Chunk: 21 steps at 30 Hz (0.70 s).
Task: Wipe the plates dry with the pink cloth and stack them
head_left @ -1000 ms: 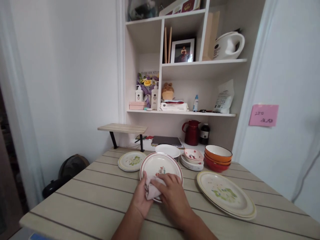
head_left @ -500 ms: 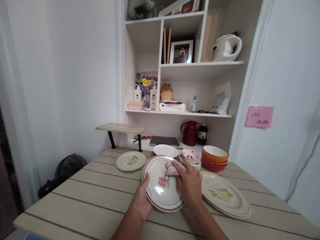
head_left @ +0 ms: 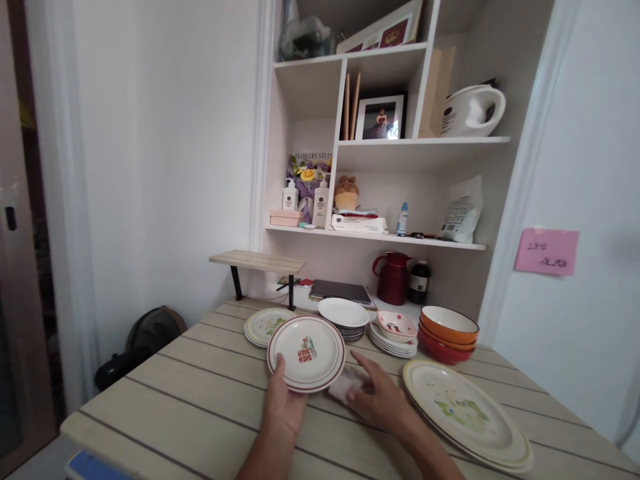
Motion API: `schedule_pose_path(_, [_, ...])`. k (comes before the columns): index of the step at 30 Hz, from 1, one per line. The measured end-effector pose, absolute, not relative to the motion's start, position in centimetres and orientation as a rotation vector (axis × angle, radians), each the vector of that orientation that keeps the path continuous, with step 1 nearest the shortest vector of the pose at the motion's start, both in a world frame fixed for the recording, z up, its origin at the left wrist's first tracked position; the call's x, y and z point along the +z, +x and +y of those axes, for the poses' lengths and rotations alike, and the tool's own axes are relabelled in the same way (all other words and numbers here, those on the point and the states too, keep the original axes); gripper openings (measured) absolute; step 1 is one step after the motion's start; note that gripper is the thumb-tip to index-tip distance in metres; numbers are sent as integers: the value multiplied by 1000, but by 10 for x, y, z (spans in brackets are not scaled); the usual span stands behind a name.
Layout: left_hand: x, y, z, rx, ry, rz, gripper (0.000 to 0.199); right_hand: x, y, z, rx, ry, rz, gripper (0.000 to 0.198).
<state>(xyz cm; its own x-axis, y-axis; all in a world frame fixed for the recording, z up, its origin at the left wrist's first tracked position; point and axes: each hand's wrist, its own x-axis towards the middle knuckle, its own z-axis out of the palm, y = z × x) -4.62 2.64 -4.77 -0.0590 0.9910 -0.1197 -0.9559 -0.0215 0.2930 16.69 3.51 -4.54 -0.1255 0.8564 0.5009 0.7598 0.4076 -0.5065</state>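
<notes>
The left hand (head_left: 284, 399) holds a round plate (head_left: 307, 353) with a red-ringed rim by its near left edge. The left thumb lies over the rim and points up, while the palm and the other fingers are beneath, mostly hidden by the plate. The grip is closed on the rim, and the plate hangs above the table (head_left: 195, 417), tilted so that its printed face looks back toward the person. The left forearm rises from the bottom edge of the view, nearly straight, leaning slightly to the right.

The right hand (head_left: 384, 399) is just beside the plate, to its lower right, with its back upward. The right forearm slants in from the bottom right. The index finger reaches out, nearly straight, toward the upper left, and the thumb sits lower, apart from it. A pale, crumpled cloth (head_left: 345, 383) is against the thumb and fingers; it is blurred, so I cannot tell whether they pinch it or only touch it.

Large oval plates (head_left: 463, 410) lie stacked to the right of this hand. Beyond the held plate stand green-printed plates (head_left: 265, 325), partly covered by it, a stack of white plates (head_left: 343, 312), a small pink-and-white bowl (head_left: 397, 325) on small plates (head_left: 393, 348), and orange and red bowls (head_left: 447, 333).
</notes>
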Motion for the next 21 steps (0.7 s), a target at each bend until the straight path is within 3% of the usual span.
schedule_pose_path(4, [-45, -39, 22, 1552, 193, 366, 63, -22, 167, 26, 698, -1136, -1719, 78])
schedule_pose_path(12, [-36, -32, 16, 1469, 362, 246, 59, -5, 166, 24, 1243, -885, -1005, 78])
schedule_pose_path(14, [-37, -33, 16, 1438, 393, 210, 58, -6, 167, 25, 1233, -898, -1026, 68])
schedule_pose_path(18, [-38, -46, 20, 1454, 405, 100, 56, -12, 166, 24, 794, -1107, -1390, 44])
schedule_pose_path(21, [-40, -58, 25, 1554, 353, 58, 54, -24, 155, 18, 609, -1240, -1719, 53])
